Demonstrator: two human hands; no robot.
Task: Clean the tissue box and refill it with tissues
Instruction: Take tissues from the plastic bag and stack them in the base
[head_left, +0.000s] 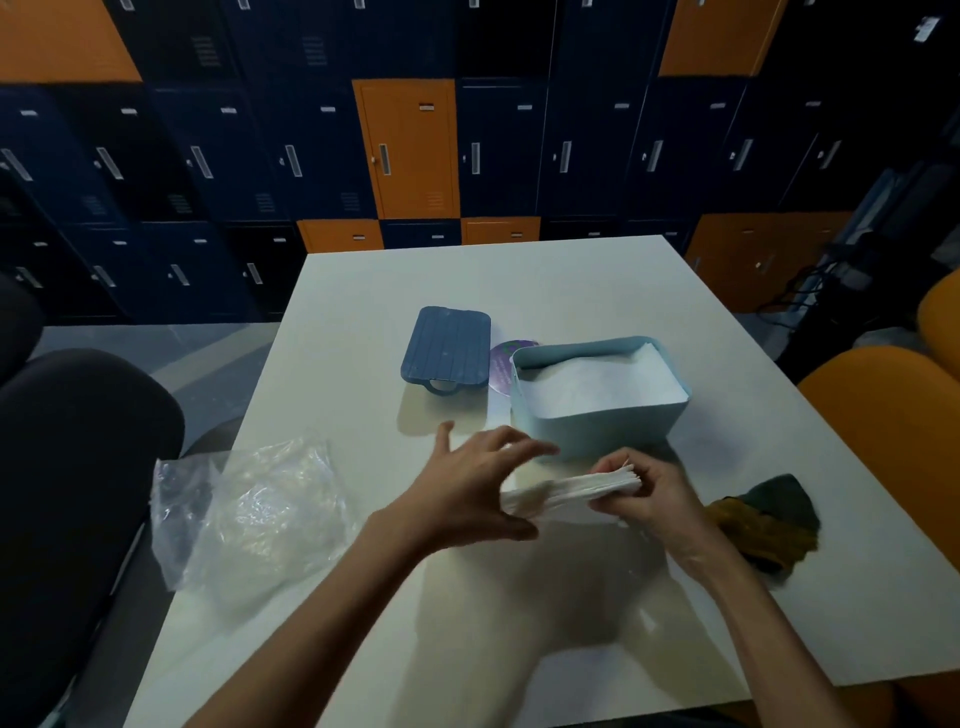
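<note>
We are looking at the tissue box (592, 434) just right of the frame's centre: pale blue, lidless, sitting open on the white table (571, 280) and already holding a layer of white tissues (597, 382). Its long axis is running left to right, rising slightly toward the right. Directly below it in the frame we are carrying a stack of tissues (576, 488), whose long axis is lying nearly parallel to the box, so the coming move looks like a short lift up and over the front wall with no turning. Our right hand (657, 496) is pinching the stack's right end with curled fingers and sitting under the box's middle. Our left hand (467, 486) is lying over the left end with fingers stretched almost straight and thumb lifted clear, fingertips near the box's front left corner; it is blurred, so we are not judging any grip underneath. We are reckoning both hands near the box, the right one better centred. The dark blue lid (447, 348) is lying left of the box, a purple disc (506, 364) peeking out between them. A crumpled plastic wrapper (254, 514) is resting at lower left, a green and mustard cloth (769, 519) at right.
</note>
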